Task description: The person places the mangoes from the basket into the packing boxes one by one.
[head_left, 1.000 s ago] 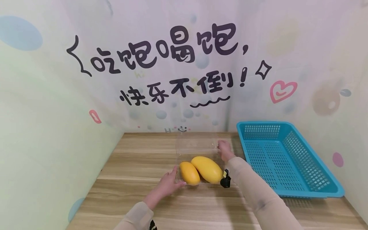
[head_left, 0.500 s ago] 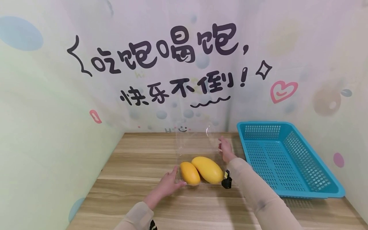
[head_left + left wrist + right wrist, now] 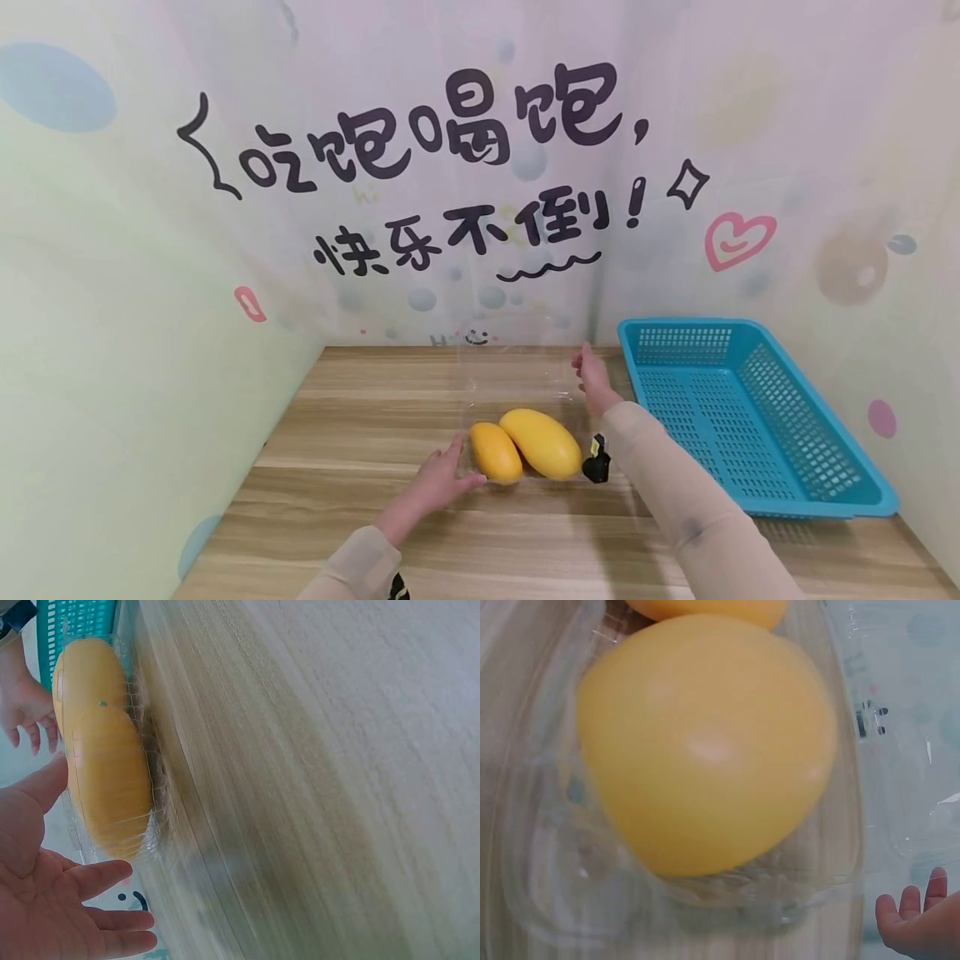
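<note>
Two yellow-orange mangoes lie side by side in a clear plastic clamshell box (image 3: 536,915) on the table: a smaller one (image 3: 495,452) at left and a larger one (image 3: 542,443) at right. The box's clear lid (image 3: 517,371) is raised at the back, its outline faint. My left hand (image 3: 438,479) is at the box's front left corner, thumb and fingers spread around it; contact is hard to tell. Beside the lid's right edge is my right hand (image 3: 595,383), fingers loosely bent and nothing in them; the right wrist view shows it apart from the lid.
A blue perforated plastic basket (image 3: 723,433) stands to the right of the box, close to my right forearm. Behind the wood-grain table (image 3: 360,417) rises a printed wall covering (image 3: 420,317), and another wall runs along the left.
The lid has swung further up and back. My right hand has let go of its edge and moved slightly back and right. The left hand and mangoes have stayed put.
</note>
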The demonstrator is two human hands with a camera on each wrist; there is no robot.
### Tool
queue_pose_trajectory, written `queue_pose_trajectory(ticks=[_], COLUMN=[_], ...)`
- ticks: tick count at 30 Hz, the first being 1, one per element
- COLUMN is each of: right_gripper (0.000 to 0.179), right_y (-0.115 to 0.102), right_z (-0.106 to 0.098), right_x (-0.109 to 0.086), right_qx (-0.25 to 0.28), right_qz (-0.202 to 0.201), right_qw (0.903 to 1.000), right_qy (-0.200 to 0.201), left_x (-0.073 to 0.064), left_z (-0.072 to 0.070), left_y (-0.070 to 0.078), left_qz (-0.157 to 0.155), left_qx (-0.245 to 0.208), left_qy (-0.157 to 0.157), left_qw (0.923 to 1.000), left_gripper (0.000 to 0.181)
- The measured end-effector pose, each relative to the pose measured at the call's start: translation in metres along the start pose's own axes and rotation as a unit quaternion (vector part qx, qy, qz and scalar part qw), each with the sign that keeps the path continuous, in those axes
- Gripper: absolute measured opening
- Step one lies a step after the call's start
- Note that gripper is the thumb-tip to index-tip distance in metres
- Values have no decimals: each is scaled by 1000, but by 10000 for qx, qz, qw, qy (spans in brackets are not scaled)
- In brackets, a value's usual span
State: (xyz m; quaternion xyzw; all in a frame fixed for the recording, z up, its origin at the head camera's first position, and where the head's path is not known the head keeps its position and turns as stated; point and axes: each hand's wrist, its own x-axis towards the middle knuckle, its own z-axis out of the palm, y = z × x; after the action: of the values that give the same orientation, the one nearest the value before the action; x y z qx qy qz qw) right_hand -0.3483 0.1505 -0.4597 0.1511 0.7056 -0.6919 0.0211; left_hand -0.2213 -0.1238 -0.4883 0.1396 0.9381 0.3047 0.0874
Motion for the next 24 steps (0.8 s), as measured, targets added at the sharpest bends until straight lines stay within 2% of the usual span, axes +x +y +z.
queue_pose_trajectory(ticks=[3, 11, 18, 24], right_gripper=[49, 62, 63, 61], right_y=[-8, -29, -50, -59], right_z=[-1, -9, -17, -23], right_x=[-2, -10, -27, -43], right_qx=[-130, -799, -1902, -2025], right_qz=[-89, -660, -1142, -1252], right_qw=[9999, 9945, 9746, 9695], right_qy=[-55, -179, -307, -579], left_x=[0, -1, -2, -1], left_z=[-1, -2, -3, -1], left_y=[0, 2, 4, 2], left_qz=[-4, 17, 22, 43], left_qx=[4, -2, 19, -63], left_qy=[-7, -39, -42, -39], left_qw=[10000, 10000, 10000, 10000], left_gripper=[85, 85, 85, 85])
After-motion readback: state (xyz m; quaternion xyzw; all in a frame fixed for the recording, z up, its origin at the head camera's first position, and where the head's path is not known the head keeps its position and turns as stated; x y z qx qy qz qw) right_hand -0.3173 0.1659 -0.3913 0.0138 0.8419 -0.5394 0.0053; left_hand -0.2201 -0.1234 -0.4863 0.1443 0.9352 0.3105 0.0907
